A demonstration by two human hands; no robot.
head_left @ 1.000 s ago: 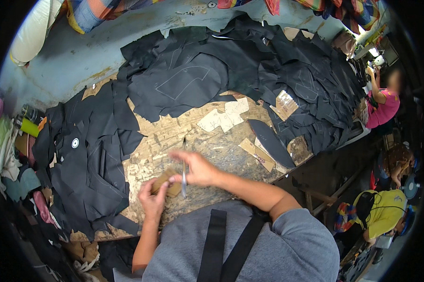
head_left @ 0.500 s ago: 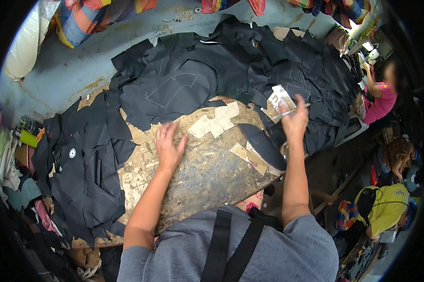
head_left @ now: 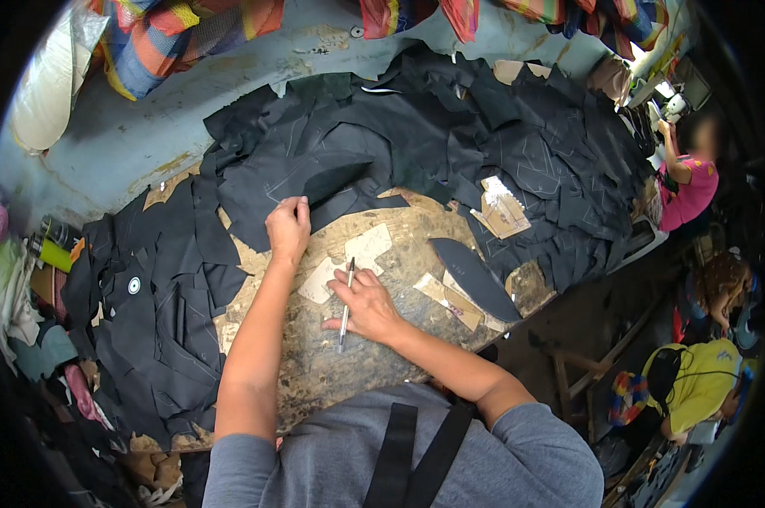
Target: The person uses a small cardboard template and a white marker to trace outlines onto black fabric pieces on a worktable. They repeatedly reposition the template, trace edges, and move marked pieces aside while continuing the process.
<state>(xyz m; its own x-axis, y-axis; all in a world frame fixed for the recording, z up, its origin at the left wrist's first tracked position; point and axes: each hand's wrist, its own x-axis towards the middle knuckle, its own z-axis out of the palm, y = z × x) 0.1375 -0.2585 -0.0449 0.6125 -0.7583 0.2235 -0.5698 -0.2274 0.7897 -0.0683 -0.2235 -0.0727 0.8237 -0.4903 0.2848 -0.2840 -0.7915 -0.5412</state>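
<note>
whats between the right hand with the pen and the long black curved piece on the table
In the head view, a stretch of worn tabletop comes first from the right hand, then tan card strips lying close beside the black piece.

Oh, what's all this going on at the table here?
Someone is handling dark sheet material at a worn wooden table. The left hand pinches the edge of a black sheet, part of which is folded over. The right hand holds a pen beside a pale cut-out. More black pieces lie heaped around, and a dark curved piece rests toward the right.
</note>
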